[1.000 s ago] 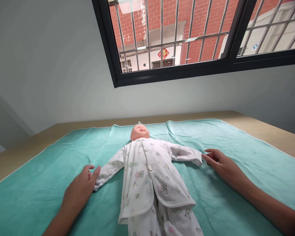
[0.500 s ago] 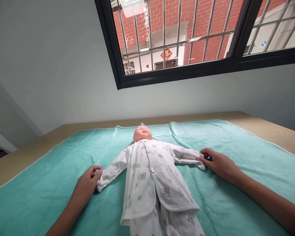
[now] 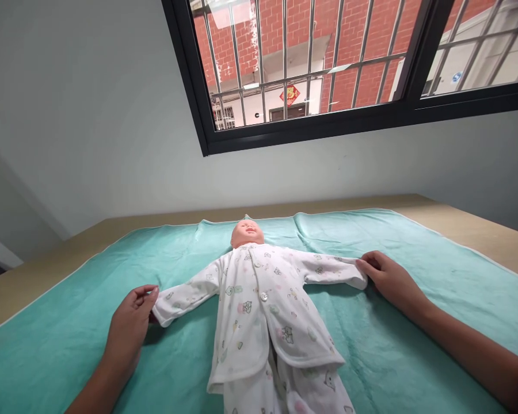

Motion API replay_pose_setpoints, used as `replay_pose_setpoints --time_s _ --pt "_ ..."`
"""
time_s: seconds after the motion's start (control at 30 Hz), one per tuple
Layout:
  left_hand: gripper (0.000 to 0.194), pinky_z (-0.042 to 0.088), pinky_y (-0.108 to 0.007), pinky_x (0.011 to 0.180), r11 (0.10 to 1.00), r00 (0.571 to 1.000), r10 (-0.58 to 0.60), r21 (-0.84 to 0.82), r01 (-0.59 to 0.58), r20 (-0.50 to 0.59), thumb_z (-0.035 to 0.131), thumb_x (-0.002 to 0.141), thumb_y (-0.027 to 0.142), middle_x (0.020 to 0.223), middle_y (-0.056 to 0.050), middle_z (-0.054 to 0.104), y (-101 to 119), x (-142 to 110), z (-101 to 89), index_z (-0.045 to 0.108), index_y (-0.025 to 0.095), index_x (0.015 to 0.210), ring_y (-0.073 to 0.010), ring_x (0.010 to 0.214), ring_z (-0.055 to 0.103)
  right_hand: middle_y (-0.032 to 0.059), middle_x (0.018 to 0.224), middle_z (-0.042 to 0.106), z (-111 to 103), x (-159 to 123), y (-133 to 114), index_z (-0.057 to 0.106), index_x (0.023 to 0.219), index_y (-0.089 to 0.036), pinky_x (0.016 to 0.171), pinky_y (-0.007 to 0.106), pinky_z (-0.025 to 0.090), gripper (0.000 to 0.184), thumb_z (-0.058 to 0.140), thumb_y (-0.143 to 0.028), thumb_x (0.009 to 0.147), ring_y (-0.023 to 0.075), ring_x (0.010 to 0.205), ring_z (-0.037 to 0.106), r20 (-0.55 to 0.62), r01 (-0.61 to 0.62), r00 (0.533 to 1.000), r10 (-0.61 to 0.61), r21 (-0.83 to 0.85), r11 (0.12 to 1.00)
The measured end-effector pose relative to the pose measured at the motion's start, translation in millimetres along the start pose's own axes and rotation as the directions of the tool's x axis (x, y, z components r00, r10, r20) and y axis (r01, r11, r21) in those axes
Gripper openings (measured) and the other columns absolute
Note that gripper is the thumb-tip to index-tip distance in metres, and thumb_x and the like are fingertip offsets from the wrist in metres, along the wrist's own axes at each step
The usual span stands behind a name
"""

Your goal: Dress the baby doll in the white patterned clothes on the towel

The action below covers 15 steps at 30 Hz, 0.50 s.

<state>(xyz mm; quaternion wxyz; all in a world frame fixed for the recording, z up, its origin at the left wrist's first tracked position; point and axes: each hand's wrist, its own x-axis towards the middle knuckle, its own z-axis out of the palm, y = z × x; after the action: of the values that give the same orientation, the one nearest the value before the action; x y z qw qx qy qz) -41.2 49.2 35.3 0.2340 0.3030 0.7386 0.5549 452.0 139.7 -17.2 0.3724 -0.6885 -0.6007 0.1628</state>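
A baby doll (image 3: 247, 232) lies face up, its head toward the wall. It wears a white printed jacket (image 3: 252, 322) with a button at the chest, and matching trousers (image 3: 285, 397). With thumb and fingers, my left hand (image 3: 132, 322) pinches the cuff of the left-hand sleeve (image 3: 185, 294). My right hand (image 3: 391, 279) is closed on the end of the right-hand sleeve (image 3: 332, 269). Both sleeves stretch outward from the body. The doll's hands are hidden by the cuffs, and its feet are below the picture.
A turquoise blanket (image 3: 414, 322) spreads under the doll, lightly creased. Its edges lie on a wooden tabletop (image 3: 492, 221). Behind rise a pale wall (image 3: 155, 172) and a dark-framed window (image 3: 306, 133) with metal bars outside.
My left hand has moved left and my right hand slightly right and up, drawing both sleeves straighter. The view has shifted a little.
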Motion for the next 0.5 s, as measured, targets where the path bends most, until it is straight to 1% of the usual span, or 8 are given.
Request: replay_pose_setpoints --time_s 0.1,0.17,0.33,0.5 --pt "0.027 0.043 -0.019 0.048 0.998 0.998 -0.019 -0.053 0.016 -0.067 0.069 0.061 0.032 0.070 0.004 0.063 -1 5 -3.5 0.064 0.020 0.084 -0.0107 0.056 0.056 0.0024 0.072 0.068 -2 4 4 0.060 0.086 -0.021 0.056 0.033 0.043 0.035 0.052 -0.055 0.078 0.0195 0.056 0.058 -0.049 -0.095 0.994 0.101 0.099 0.990" --pt "0.024 0.042 -0.019 0.048 0.998 0.995 -0.024 -0.067 0.017 -0.092 0.070 0.062 0.030 0.070 0.004 0.062 -2 9 -6.1 0.064 0.020 0.084 -0.0102 0.056 0.055 0.0028 0.072 0.068 -3 6 6 0.060 0.086 -0.021 0.056 0.033 0.043 0.036 0.053 -0.055 0.076 0.0201 0.058 0.058 -0.085 -0.113 0.989 0.124 0.129 0.985" --pt "0.019 0.041 -0.020 0.047 0.996 0.990 -0.027 -0.089 0.015 -0.135 0.067 0.067 0.028 0.071 0.004 0.062 -1 15 -13.2 0.063 0.021 0.084 -0.0119 0.057 0.058 0.0039 0.078 0.069 -7 11 7 0.060 0.082 -0.022 0.063 0.034 0.044 0.035 0.053 -0.054 0.072 0.0228 0.070 0.062 -0.147 -0.114 0.981 0.124 0.081 0.990" --pt "0.016 0.039 -0.020 0.047 0.998 0.987 -0.045 -0.057 0.036 -0.157 0.067 0.067 0.025 0.067 0.005 0.060 5 17 -15.4 0.062 0.020 0.081 -0.0105 0.054 0.054 0.0056 0.080 0.069 -11 17 11 0.061 0.082 -0.022 0.064 0.034 0.044 0.032 0.054 -0.052 0.073 0.0247 0.073 0.062 -0.157 -0.113 0.981 0.114 0.019 0.993"
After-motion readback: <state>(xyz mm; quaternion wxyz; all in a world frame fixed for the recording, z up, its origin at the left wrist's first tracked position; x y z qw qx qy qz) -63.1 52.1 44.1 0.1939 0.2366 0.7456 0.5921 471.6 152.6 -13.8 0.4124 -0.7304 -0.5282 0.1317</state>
